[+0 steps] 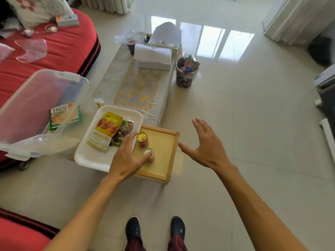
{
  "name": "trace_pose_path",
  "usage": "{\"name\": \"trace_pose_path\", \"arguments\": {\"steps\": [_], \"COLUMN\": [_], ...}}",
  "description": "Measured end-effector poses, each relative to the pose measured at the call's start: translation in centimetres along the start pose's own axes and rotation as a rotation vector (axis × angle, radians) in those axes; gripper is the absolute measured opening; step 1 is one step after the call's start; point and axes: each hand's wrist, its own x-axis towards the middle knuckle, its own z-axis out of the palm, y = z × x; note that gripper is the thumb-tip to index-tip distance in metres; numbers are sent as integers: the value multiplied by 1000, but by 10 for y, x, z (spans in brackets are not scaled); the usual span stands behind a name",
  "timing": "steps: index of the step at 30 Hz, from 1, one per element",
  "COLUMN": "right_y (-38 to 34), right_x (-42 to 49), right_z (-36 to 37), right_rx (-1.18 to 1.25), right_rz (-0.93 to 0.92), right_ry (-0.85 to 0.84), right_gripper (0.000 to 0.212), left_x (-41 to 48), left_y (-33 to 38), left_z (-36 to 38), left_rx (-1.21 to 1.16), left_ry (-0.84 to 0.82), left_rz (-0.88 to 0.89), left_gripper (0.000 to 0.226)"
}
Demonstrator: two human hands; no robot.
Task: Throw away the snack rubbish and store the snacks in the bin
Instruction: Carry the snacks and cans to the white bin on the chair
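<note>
Partly hidden can [147, 152], under left hand [126, 156]

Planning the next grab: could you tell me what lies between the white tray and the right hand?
Head view: the wooden tray holding a gold-lidded can and a silver-lidded can.

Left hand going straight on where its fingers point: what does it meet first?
Probably the gold-lidded can in the wooden tray; the left hand has its fingertips just beside it, though height above it is unclear.
</note>
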Motion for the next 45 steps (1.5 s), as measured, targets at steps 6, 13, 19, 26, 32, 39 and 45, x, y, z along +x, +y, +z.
{"name": "trace_pose_path", "arguments": {"steps": [6,13,19,26,32,39,45], "right_y": [-22,-21,3,43,57,85,145], "right_x": [-54,-164,-315,-553,-774,-982,-1077], "right_z": [-94,-186,-237,-261,-248,-235,-236], "right_rx": [-63,-95,-174,-201,-205,-161,-138], "right_rz": [73,290,603,1014,1354,1587,1645], "right_ry": [117,318,438,641,734,758,745], "right_gripper": [108,106,104,104,101,106,105], "left_x": [-5,-17,-71,-231,-422,-633,-730], "left_y": [93,197,320,461,545,602,643], "left_z": [-75,-102,-50,60,165,269,341], "left_rx": [260,349,315,281,192,149,208], "left_ry": [-33,-114,-268,-494,-689,-855,-915], "left_rz": [323,651,965,1351,1636,1740,1760], "left_gripper": [96,97,101,94,106,105,109]}}
